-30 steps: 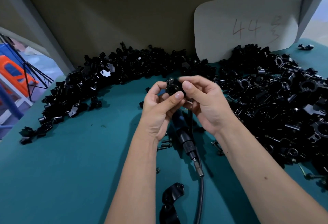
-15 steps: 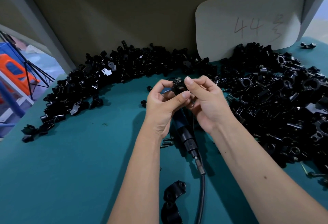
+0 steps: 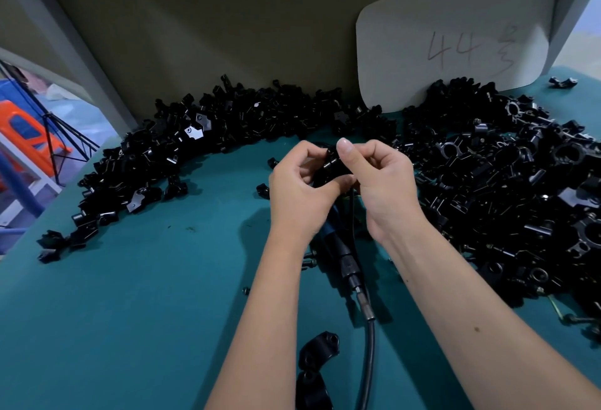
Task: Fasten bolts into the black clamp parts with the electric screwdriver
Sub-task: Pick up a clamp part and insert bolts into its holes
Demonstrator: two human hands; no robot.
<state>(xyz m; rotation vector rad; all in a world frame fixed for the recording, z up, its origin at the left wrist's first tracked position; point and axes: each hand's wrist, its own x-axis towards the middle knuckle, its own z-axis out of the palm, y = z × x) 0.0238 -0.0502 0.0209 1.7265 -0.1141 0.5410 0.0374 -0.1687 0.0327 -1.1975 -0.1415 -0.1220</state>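
- Left hand [image 3: 300, 187] and right hand [image 3: 380, 182] are meeting above the middle of the teal table [image 3: 130, 295], both raised off the surface.
- Both hands are pinching one black clamp part [image 3: 332, 165] between them; left thumb is pressing from below, right forefinger curling over the top. Whether a bolt is sitting in it, cannot tell.
- Electric screwdriver [image 3: 338, 247] is lying on the table directly under the hands, blue-and-black body angling toward the viewer, with its black cable [image 3: 369, 361] running off the near edge.
- A long heap of clamp parts [image 3: 195, 136] is curving along the back wall to the left; a larger heap of ring-shaped clamp parts [image 3: 520, 188] is filling the right side.
- A single curved clamp half [image 3: 320, 349] is lying near the bottom edge, just left of the cable.
- A few loose bolts [image 3: 309, 263] are lying beside the screwdriver, under the left wrist.
- A white card [image 3: 455, 52] marked "44" is leaning against the wall behind the right heap.
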